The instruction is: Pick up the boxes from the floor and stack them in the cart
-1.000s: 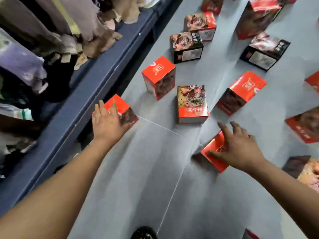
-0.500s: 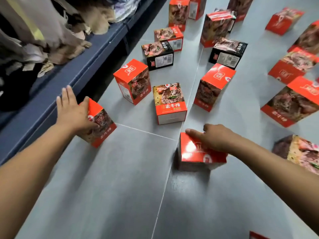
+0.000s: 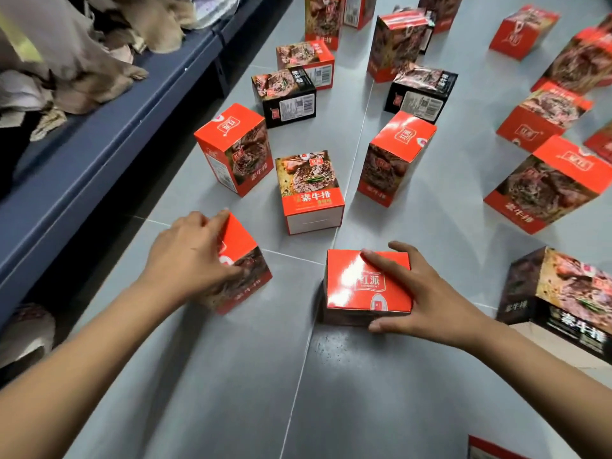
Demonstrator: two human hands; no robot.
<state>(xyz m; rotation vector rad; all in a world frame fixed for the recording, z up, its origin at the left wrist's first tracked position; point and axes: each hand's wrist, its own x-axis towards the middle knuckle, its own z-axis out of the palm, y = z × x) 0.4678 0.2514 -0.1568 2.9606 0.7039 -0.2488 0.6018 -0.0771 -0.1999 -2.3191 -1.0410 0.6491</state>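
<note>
Bare forearms; left hand (image 3: 190, 256), right hand (image 3: 433, 301)

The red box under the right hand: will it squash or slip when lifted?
Probably stiff: the red box has sharp edges and flat faces under the right hand. Likely a bit slippery, since its glossy top shows glare. It should slide rather than roll, being flat-sided on the smooth floor.

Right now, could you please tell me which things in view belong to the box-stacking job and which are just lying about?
Job: left hand gripping the left red box; right hand gripping the right red box; black box.
Lying about: blue shelf; heaped cloths.
</note>
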